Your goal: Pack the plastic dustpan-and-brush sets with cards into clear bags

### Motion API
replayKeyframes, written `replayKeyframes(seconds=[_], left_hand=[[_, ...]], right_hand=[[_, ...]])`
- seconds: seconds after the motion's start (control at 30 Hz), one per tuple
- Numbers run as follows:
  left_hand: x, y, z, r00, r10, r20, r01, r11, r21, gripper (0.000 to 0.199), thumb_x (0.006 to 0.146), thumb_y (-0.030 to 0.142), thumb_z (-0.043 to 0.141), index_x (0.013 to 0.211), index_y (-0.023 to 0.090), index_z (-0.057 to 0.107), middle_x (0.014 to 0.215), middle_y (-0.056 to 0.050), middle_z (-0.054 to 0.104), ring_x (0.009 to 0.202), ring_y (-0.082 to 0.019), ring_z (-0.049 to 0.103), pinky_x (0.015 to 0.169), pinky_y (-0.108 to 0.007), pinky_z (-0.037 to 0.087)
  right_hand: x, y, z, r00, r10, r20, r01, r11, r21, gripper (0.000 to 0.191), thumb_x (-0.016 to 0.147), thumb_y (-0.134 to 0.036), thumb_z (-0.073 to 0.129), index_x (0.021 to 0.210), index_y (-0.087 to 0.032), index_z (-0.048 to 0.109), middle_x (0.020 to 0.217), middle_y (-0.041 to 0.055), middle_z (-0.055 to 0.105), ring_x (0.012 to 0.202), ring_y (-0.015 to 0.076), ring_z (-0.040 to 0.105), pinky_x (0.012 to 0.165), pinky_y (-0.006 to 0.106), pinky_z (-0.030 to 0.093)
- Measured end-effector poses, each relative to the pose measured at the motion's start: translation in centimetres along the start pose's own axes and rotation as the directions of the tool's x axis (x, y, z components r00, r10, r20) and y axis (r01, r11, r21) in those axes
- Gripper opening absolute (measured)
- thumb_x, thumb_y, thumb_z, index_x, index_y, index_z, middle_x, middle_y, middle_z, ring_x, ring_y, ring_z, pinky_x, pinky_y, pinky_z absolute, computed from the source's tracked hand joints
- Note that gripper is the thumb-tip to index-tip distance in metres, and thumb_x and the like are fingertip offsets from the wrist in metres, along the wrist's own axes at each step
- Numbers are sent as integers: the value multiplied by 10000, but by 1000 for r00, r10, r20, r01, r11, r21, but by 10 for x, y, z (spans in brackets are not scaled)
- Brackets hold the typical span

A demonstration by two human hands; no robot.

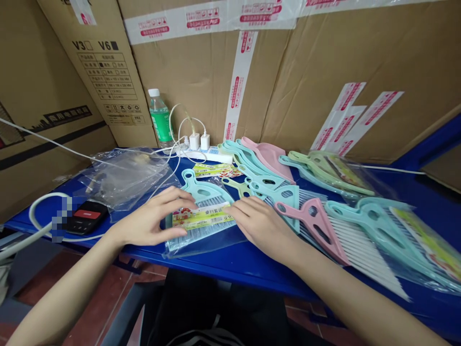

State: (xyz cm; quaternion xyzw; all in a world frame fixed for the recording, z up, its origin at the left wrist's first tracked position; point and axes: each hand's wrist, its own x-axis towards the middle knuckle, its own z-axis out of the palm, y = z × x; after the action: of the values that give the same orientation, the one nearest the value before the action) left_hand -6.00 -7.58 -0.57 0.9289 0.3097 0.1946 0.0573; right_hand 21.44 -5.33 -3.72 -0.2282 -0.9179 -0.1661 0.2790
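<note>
My left hand and my right hand are on either side of a mint-green plastic hand broom sealed in a clear plastic bag. A yellow printed label lies across its bristles. The left fingers wrap its left edge, while the right fingertips press near the label's end. Just right of my right hand lies a pink hand broom with white bristles. Beyond it, several mint, pale-green and pink brooms overlap in a loose pile, some bagged.
The blue table has a front edge below my forearms. Behind stand a water bottle and a white power strip with chargers. To the left lie a crumpled plastic bag, a black device and a white cable. Taped cardboard boxes form the back.
</note>
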Motion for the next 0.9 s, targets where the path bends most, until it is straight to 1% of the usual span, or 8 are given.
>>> replayKeyframes(seconds=[0.1,0.2,0.27,0.37,0.43,0.63,0.8,0.9], left_hand=[[1,12,5,998,14,53,-14,1000,-9,342,913,341,601,1224,203,565,1158,-93,606,1084,-217,578,979,-356,472],[2,21,8,992,14,122,-11,1000,-24,369,889,335,629,1234,215,576,1144,-89,615,1080,-224,585,971,-354,481],[2,25,10,990,8,138,-7,1000,-8,372,880,310,630,1237,220,580,1138,-85,617,1077,-227,586,965,-356,487],[2,27,12,993,14,115,-19,999,45,342,895,203,553,1236,213,585,1105,-76,624,1049,-213,594,958,-355,488],[1,25,13,994,25,107,-32,998,61,337,896,165,519,1220,212,599,1079,-68,629,1029,-203,601,958,-351,488],[0,19,11,988,23,153,-27,999,20,323,855,241,625,1178,225,630,1103,-65,641,1073,-212,604,1017,-362,471],[0,20,10,994,19,112,-24,999,44,308,858,161,546,1136,230,657,1041,-55,657,1014,-192,621,974,-345,501],[1,18,12,996,45,82,-52,995,80,288,880,144,509,1109,222,666,1013,-54,670,974,-185,633,933,-337,523]], right_hand=[[-1,2,0,1000,-24,15,24,999,-21,330,950,-27,382,780,-165,628,699,28,615,677,177,532,642,291,381],[-1,3,-2,999,-52,9,52,998,-39,343,952,-20,383,773,-168,635,692,18,602,667,170,500,648,288,361],[-1,4,-3,997,-77,4,77,996,-41,351,954,-18,379,778,-168,644,686,14,594,666,169,487,670,287,356],[0,4,-5,994,-109,5,109,993,-43,362,953,-16,376,766,-168,646,676,13,585,670,172,479,702,287,352],[0,5,-4,993,-114,6,114,992,-51,356,947,-16,386,744,-164,639,663,13,575,665,174,474,704,290,348],[-2,2,-2,995,-93,32,94,995,-36,254,877,-19,477,717,-160,615,670,17,580,670,178,480,704,296,351],[-2,1,-5,994,-85,68,85,996,0,214,877,-75,471,741,-176,601,691,23,592,676,185,485,694,307,371],[-2,1,-6,994,-94,65,92,995,22,222,880,-85,444,751,-176,599,693,27,592,670,185,487,672,313,375]])
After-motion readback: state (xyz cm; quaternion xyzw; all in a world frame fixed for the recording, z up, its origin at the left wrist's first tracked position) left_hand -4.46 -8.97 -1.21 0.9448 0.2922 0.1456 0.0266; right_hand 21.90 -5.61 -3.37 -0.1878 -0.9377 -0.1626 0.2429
